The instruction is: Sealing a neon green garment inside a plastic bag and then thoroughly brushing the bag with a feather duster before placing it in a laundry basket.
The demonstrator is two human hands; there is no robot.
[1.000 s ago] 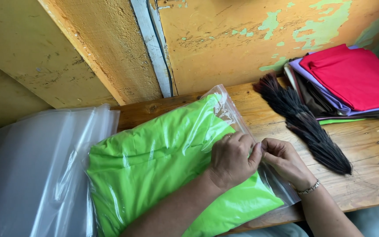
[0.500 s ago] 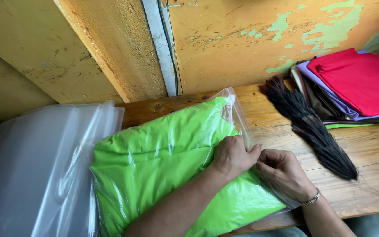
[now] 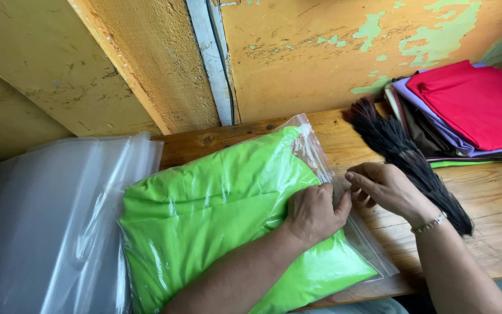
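**Green cloth in a clear bag, both hands at its open edge**

The wall is yellow, its paint flaking to green, and fills the top of the view. Below it the wooden table carries everything else. A stack of clear bags lies at the left. Just beside it, the bag with folded green cloth lies slantwise at the table's middle. Folded cloths, red on top, sit at the far right, touching a dark brush.

The left hand presses flat on the bag near its right edge, gripping nothing. The right hand is just beside it, fingers pinched narrow at the bag's edge; whether they hold the plastic, I cannot tell.
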